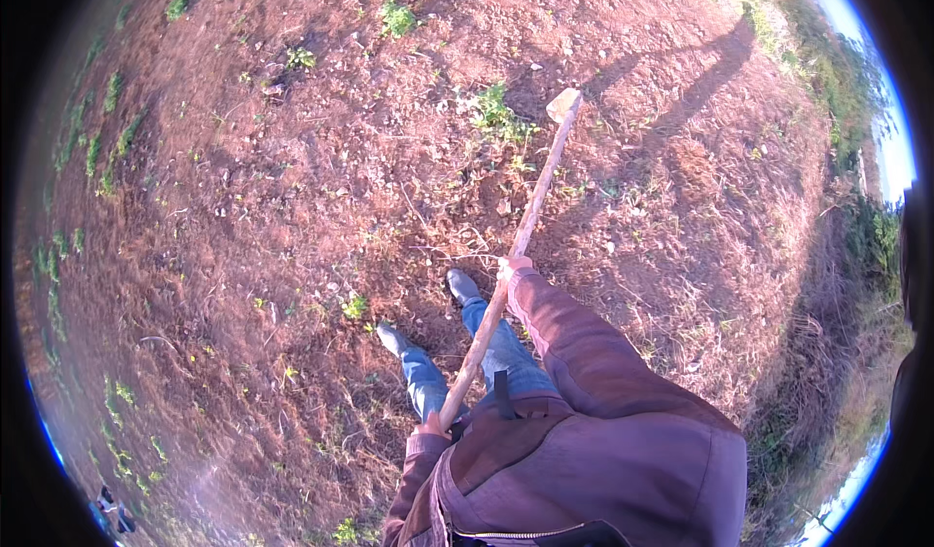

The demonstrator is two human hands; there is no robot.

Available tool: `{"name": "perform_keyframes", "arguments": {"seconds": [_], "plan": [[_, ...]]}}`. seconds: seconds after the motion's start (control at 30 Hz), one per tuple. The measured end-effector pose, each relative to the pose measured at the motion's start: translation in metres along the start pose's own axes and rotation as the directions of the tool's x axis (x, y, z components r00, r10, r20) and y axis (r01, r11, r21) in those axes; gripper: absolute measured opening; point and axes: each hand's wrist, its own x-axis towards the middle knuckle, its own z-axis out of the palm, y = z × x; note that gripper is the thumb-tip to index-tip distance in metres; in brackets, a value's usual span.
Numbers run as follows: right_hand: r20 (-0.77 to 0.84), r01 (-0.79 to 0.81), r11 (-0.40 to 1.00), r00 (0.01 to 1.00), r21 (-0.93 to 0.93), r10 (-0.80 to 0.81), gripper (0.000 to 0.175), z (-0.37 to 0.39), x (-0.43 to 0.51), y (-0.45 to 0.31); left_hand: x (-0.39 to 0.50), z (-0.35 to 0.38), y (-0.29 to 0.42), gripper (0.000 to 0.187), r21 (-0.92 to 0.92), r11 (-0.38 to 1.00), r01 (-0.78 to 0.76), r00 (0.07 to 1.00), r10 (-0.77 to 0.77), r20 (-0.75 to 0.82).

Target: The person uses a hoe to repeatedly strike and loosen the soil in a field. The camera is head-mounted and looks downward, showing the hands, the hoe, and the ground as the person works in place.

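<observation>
A hoe with a long wooden handle slants from my waist up and away over the soil. Its pale, flat head is at the far end, near a green weed. My right hand grips the handle around its middle, past my shoes. Close to my hip, my left hand closes on the handle's near end, partly hidden by the sleeve. Whether the head touches the ground I cannot tell.
My two shoes stand on reddish soil with stones, dry stalks and scattered weeds. Thin twigs lie just ahead of my feet. Dry brush and bushes line the right side. Long shadows cross the ground at upper right.
</observation>
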Motion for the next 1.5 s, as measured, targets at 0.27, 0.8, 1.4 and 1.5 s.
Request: {"name": "perform_keyframes", "arguments": {"seconds": [0.27, 0.8, 1.4, 1.5], "plan": [[0.058, -0.180, 0.982, 0.981, -0.055, 0.183, 0.013, -0.002, -0.087, 0.147, -0.076, 0.056, -0.135, 0.054, -0.050, 0.986, 0.160, 0.978, -0.151, 0.146], [-0.070, -0.049, 0.999, 0.996, 0.022, 0.050, 0.011, -0.008, -0.033, 0.024, -0.022, -0.022, -0.022, 0.051, -0.057, 0.998, 0.000, 0.999, 0.002, 0.033], [0.586, -0.462, 0.882, 0.741, 0.091, 0.328, 0.019, -0.049, -0.028, 0.193, -0.090, 0.051, -0.143, 0.041, -0.091, 0.987, 0.134, 0.987, -0.125, 0.096], [0.629, -0.459, 0.877, 0.726, 0.143, 0.278, 0.017, -0.053, -0.021, 0.177, -0.079, 0.044, -0.126, 0.039, -0.101, 0.988, 0.117, 0.991, -0.108, 0.083]]}}
